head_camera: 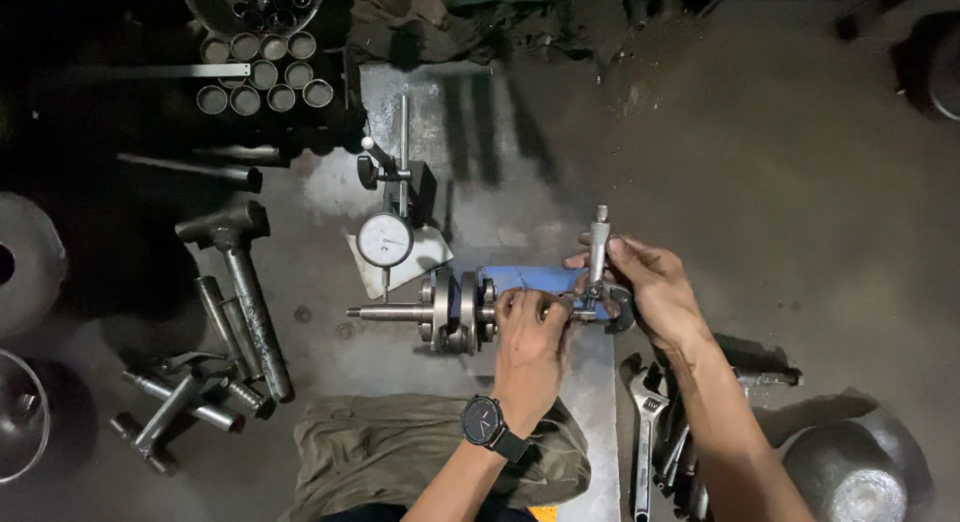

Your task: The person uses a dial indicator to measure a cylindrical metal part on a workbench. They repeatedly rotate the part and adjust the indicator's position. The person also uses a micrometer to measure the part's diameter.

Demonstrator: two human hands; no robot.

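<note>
Dim workshop floor | left hand [530, 332] clasps crankshaft [455, 310] | right hand [645, 282] pinches upright micrometer [600, 267]

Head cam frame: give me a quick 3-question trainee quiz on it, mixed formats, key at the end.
1. True or false: the right hand holds a micrometer at the right end of the crankshaft.
2. Multiple choice: where does the dial gauge sit? A) just above the crankshaft's left end, B) beside the adjustable wrench, C) in the left hand.
3. Fill in: the hammer lies to the ____ of the crankshaft in the picture.

Key: 1 true; 2 A; 3 left.
</note>
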